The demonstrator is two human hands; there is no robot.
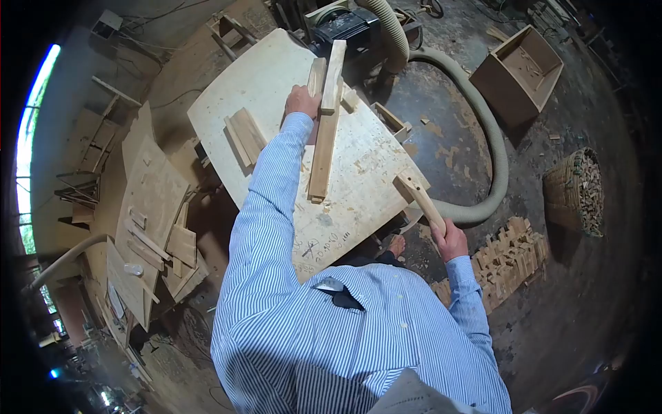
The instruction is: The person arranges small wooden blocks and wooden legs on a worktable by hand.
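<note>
1. My left grip (302, 103) is closed on a wood slat (334, 69), held over the bench (262, 83).
2. My right grip (452, 238) is closed on a wood stick (419, 196), at the bench edge.

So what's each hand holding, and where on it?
Left hand: wooden slats, gripped from the side; the exact spot is hidden. Right hand: short wooden stick, held by its near end.
</note>
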